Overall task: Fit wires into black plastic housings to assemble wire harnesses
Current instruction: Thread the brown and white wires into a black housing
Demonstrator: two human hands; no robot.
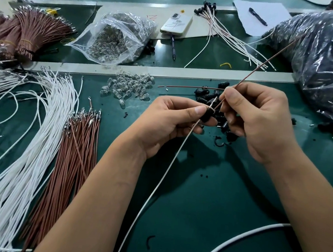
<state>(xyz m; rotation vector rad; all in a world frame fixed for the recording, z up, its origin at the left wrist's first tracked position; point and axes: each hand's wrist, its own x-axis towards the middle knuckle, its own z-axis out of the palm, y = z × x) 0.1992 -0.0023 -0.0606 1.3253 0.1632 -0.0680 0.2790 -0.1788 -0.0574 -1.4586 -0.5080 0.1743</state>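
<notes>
The left hand (168,122) holds a small black housing (207,115) over the middle of the green tabletop (205,194). Its grip is a pinch, thumb on top and fingers under. A white wire (166,168) hangs from the housing down toward the near edge. The right hand (257,118) pinches a brown wire (260,68) just above the housing, and the wire points up toward the far right corner. More black housings (205,95) lie behind the hands. White wires (32,140) and brown wires (72,155) lie by the left edge. Little clear bulbs (128,87) sit nearby.
</notes>
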